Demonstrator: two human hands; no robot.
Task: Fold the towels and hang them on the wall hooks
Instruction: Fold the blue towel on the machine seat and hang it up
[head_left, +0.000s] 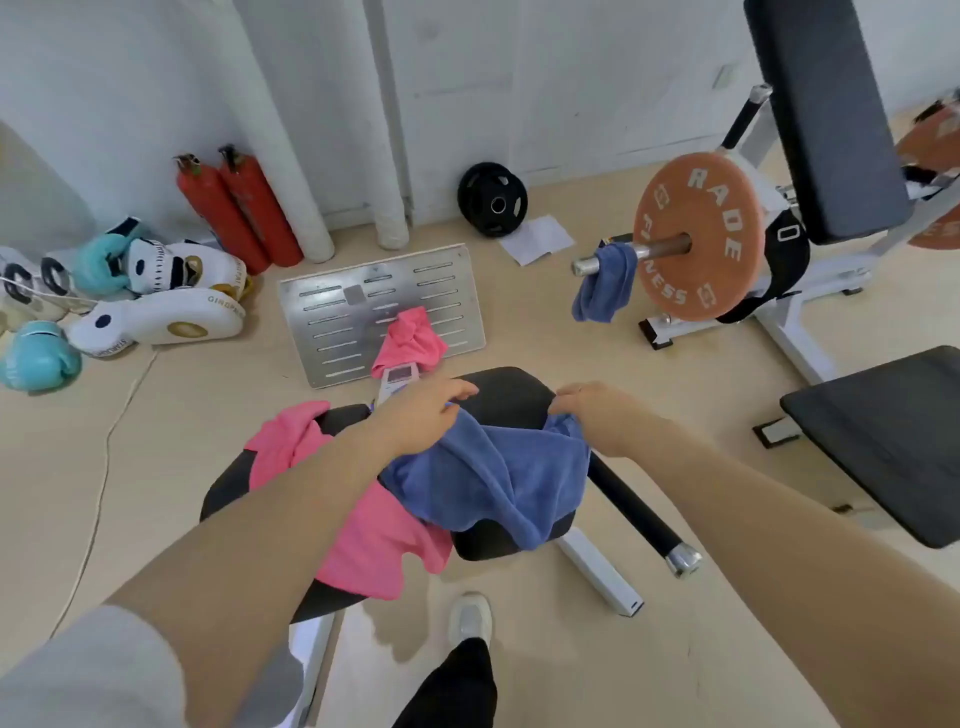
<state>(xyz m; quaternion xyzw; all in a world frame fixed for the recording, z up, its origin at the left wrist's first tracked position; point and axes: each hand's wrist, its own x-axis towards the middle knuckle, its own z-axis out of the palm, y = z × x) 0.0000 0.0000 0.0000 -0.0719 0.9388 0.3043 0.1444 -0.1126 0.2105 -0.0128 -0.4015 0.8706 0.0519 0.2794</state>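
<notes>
A blue towel (498, 478) lies crumpled on the black bench pad (509, 395) in front of me. My left hand (421, 415) pinches its far left edge and my right hand (597, 415) grips its far right corner. Under it a pink towel (363, 540) spreads over the pad's left side. A second pink towel (410, 340) sits bunched on a metal plate (363, 301) on the floor. Another blue towel (608, 286) hangs from the barbell sleeve (587, 266) at the right. No wall hooks are in view.
An orange weight plate (696, 244) and white rack stand at the right, with a black bench (883, 441) below them. Boxing gloves and pads (156, 312) lie at the left by two red extinguishers (234, 208). A black plate (491, 200) leans on the wall.
</notes>
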